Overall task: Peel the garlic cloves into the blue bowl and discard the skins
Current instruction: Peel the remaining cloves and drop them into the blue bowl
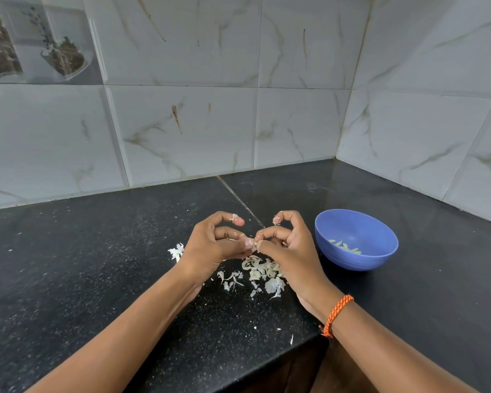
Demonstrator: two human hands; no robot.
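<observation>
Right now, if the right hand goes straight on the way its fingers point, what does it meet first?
The right hand points left, toward the left hand. It would first meet the garlic clove that both pinch between them, then the left hand's fingertips. Depth is unclear, but they seem already touching.

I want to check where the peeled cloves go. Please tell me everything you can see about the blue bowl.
The blue bowl is round, with a smooth matte surface that looks like plastic, in a periwinkle shade. It stands upright on the black speckled counter, near the tiled corner, just beyond the right hand. Neither hand touches it. Inside, at the bottom, lie a few pale green-white peeled garlic cloves; most of the inside is bare. No skins show in it.
</observation>
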